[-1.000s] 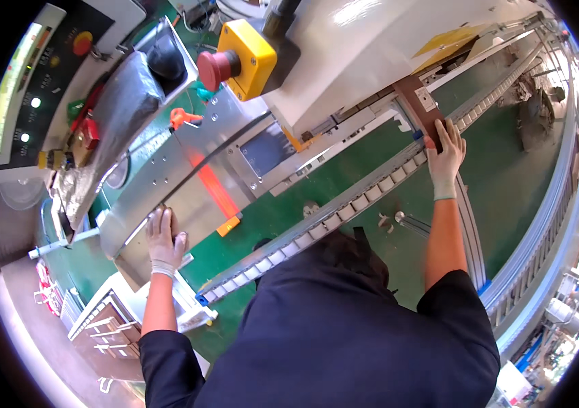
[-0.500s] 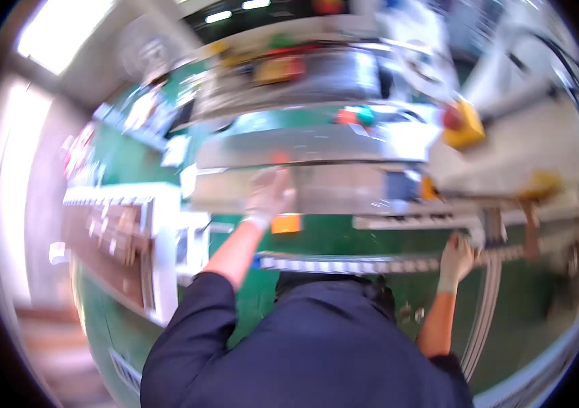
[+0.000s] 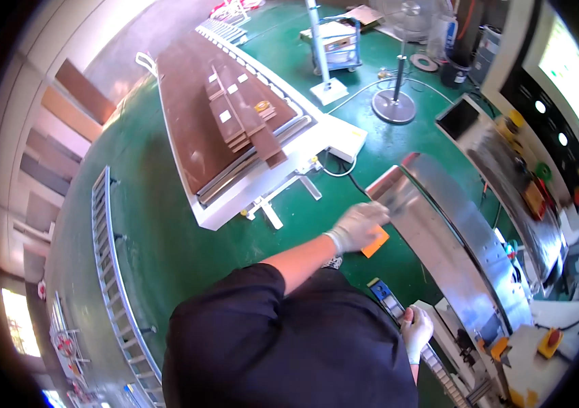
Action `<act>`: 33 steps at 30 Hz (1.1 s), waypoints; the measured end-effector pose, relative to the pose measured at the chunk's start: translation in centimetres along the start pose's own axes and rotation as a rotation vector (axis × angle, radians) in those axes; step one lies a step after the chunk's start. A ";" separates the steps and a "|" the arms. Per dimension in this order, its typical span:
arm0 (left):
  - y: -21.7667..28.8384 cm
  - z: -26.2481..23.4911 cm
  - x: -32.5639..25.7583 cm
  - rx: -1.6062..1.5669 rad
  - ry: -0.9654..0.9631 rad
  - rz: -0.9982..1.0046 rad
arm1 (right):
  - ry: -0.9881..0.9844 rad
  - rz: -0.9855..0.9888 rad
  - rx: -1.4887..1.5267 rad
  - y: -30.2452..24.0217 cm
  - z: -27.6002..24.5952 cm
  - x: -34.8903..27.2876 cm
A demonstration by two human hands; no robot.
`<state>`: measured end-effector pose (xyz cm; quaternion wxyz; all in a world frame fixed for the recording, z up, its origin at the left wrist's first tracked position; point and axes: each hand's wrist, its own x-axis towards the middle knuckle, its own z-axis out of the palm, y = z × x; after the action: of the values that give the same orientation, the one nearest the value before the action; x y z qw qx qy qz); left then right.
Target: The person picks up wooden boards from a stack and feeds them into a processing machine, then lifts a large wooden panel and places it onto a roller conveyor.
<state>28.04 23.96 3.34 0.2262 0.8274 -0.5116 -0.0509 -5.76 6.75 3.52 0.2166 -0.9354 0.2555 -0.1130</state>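
My left hand (image 3: 361,228), in a pale glove, reaches out at the near end of a long metal work surface (image 3: 432,228). Its fingers look stretched out, slightly smeared by motion, with nothing visible held. An orange flat piece (image 3: 375,242) shows just below that hand, at the surface's edge. Lower right, my right hand (image 3: 417,330), also gloved, is closed beside a narrow roller rail (image 3: 442,375), thumb up. Whatever its fingers may grip is hidden.
A conveyor (image 3: 187,129) at upper left carries stacked brown boards (image 3: 238,112). A ladder-like roller frame (image 3: 116,272) stands left. Further off are a round-based stand (image 3: 394,107) and a blue trolley (image 3: 337,51). A yellow switch box with a red button (image 3: 549,342) sits at right.
The view has swung left, bringing the conveyor of boards and the roller frame into full sight. My left hand now appears at the metal surface's end; my right hand stays by the roller rail.
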 end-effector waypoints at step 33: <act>-30.9 -12.3 -23.9 -1.744 0.641 -1.218 | -0.196 0.087 -0.012 -10.8 6.9 8.0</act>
<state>46.06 60.29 -2.36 0.7897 0.4726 0.2736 -0.2796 7.80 13.31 3.19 0.2395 -0.9314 0.2739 -0.0098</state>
